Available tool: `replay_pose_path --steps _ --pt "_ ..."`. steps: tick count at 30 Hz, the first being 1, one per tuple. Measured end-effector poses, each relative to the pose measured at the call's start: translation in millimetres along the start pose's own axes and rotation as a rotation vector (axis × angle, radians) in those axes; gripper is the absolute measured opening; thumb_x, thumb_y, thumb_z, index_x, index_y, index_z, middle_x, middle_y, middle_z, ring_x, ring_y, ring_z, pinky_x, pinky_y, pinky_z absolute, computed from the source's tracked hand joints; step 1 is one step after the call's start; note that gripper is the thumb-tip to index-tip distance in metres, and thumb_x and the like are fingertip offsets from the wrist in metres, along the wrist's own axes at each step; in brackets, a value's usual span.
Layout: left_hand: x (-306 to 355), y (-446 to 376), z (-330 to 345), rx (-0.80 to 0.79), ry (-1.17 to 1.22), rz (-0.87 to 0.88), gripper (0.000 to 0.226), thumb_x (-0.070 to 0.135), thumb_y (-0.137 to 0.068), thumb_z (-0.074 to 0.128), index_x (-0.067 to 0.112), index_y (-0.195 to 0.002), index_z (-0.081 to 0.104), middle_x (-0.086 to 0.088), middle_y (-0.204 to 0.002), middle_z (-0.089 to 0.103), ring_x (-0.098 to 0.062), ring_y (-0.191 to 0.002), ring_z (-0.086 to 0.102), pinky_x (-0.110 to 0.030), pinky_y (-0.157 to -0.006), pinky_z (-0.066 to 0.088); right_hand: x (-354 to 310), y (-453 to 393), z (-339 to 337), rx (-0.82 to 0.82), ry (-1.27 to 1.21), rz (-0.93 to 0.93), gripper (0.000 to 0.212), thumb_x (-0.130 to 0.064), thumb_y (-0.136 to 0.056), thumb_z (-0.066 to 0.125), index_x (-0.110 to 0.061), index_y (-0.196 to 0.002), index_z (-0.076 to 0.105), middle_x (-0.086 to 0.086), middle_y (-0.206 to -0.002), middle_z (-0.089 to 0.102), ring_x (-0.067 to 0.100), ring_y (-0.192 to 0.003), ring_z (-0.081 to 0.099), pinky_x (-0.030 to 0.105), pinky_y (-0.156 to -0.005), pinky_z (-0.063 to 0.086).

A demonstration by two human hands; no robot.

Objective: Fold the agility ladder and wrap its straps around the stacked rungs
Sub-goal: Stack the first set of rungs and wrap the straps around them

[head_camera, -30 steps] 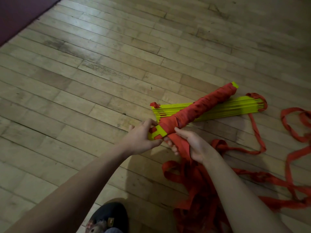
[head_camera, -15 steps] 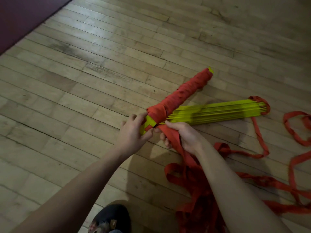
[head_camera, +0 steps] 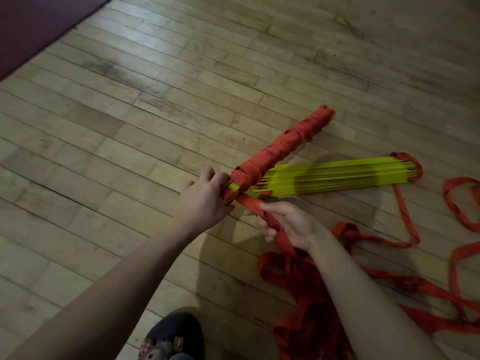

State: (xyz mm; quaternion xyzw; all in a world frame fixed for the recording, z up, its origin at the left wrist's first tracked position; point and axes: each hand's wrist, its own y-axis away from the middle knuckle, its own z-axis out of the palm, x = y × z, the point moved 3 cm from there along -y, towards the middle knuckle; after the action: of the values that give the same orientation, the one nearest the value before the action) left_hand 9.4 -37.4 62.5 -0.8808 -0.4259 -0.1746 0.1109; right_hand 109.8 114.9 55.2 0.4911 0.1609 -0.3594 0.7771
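Since a moment ago the wrapped bundle has swung away from the loose stack, its far end now pointing up and to the right across the boards, and the right hand has dropped back from the bundle's near end, drawing the strap out with it. Left hand grips the near end of that bundle, fingers curled over the yellow rung tips that poke out from the red wrapping. Right hand sits just beside it, a little nearer the person, its thumb and fingers closed round the red strap, which runs taut from the bundle's near end into the palm and then falls away down toward the floor. Both hands are close together but not touching. Red webbing covers the bundle along nearly its whole length, with a sliver of yellow showing at the far tip. A second stack of yellow rungs lies flat on the wooden floor just to the right of the bundle, its near end close under the wrapped one, a red loop at its far end. Loose red straps trail in coils and heaps across the boards to the right and below the right forearm. A dark shoe shows at the bottom edge, and a dark red mat fills the top left corner.
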Motion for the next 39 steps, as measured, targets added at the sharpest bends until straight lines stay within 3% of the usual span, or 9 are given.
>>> replay_pose_path --steps 5,8,14,19,22,27,31,35,39 --pt "-9 4 3 -0.037 0.478 -0.05 0.066 0.041 -0.07 0.08 0.022 -0.129 0.057 -0.003 -0.101 0.038 -0.011 -0.091 0.04 -0.012 -0.079 0.038 1 -6 -7 0.07 -0.057 -0.027 0.035 -0.023 -0.092 0.032 -0.002 -0.098 0.059 -0.002 -0.057 0.044 0.007 -0.038 0.033 0.021 -0.041 0.032" --pt "-8 12 14 -0.177 0.486 -0.104 0.066 0.033 -0.078 0.075 0.029 -0.137 0.046 -0.004 -0.112 0.038 -0.011 -0.102 0.04 -0.021 -0.094 0.039 2 -9 -8 0.113 -0.035 -0.047 0.034 -0.023 -0.094 0.031 -0.001 -0.097 0.058 -0.003 -0.055 0.044 0.007 -0.037 0.031 0.02 -0.041 0.029" --pt "-3 19 21 -0.101 0.384 -0.067 0.067 0.038 -0.078 0.075 0.029 -0.138 0.046 -0.003 -0.107 0.044 -0.016 -0.095 0.048 -0.032 -0.086 0.046 7 -6 -12 0.137 -0.023 -0.034 0.036 -0.029 -0.098 0.035 -0.002 -0.098 0.059 0.0 -0.059 0.05 0.009 -0.04 0.04 0.022 -0.043 0.035" --pt "0 19 17 -0.203 0.738 -0.264 0.048 0.032 -0.086 0.067 0.039 -0.13 0.051 -0.004 -0.11 0.041 -0.013 -0.099 0.05 -0.022 -0.089 0.042 7 -4 -15 0.166 0.02 -0.049 0.036 -0.029 -0.098 0.037 -0.001 -0.1 0.059 -0.001 -0.06 0.05 0.01 -0.042 0.04 0.022 -0.044 0.035" --pt "4 19 17 -0.2 0.651 -0.233 0.047 0.027 -0.085 0.069 0.037 -0.128 0.053 -0.003 -0.109 0.049 -0.012 -0.097 0.053 -0.014 -0.079 0.041 8 -4 -15 0.176 0.017 -0.042 0.036 -0.029 -0.098 0.036 -0.001 -0.1 0.059 0.0 -0.06 0.05 0.009 -0.041 0.041 0.022 -0.043 0.035" --pt "1 15 20 -0.14 0.359 -0.248 0.053 0.026 -0.079 0.072 0.02 -0.128 0.053 -0.004 -0.114 0.062 -0.024 -0.107 0.055 -0.035 -0.092 0.043 13 0 -13 0.188 0.072 -0.05 0.024 -0.018 -0.097 0.045 0.001 -0.097 0.06 0.005 -0.06 0.05 0.011 -0.042 0.045 0.022 -0.043 0.038" --pt "4 12 15 -0.1 -0.018 -0.132 0.05 0.037 -0.082 0.064 0.02 -0.125 0.048 -0.002 -0.114 0.058 -0.026 -0.104 0.053 -0.04 -0.088 0.035 13 0 -12 0.155 0.041 -0.07 0.018 -0.009 -0.096 0.045 0.001 -0.097 0.061 0.003 -0.061 0.052 0.011 -0.044 0.046 0.022 -0.044 0.039" --pt "10 11 8 -0.092 0.119 -0.049 0.053 0.026 -0.077 0.07 0.014 -0.121 0.044 -0.005 -0.113 0.047 -0.026 -0.094 0.056 -0.04 -0.077 0.047 12 0 -12 0.135 0.063 -0.086 0.018 -0.006 -0.095 0.045 0.001 -0.101 0.061 0.002 -0.063 0.059 0.011 -0.046 0.051 0.023 -0.046 0.044" --pt "7 12 5 -0.143 0.393 -0.084 0.057 0.032 -0.073 0.079 0.018 -0.118 0.047 -0.003 -0.111 0.044 -0.021 -0.096 0.051 -0.039 -0.084 0.047 10 3 -16 0.168 0.029 -0.118 0.016 -0.002 -0.095 0.045 0.001 -0.097 0.061 0.003 -0.061 0.061 0.01 -0.044 0.053 0.022 -0.044 0.046"
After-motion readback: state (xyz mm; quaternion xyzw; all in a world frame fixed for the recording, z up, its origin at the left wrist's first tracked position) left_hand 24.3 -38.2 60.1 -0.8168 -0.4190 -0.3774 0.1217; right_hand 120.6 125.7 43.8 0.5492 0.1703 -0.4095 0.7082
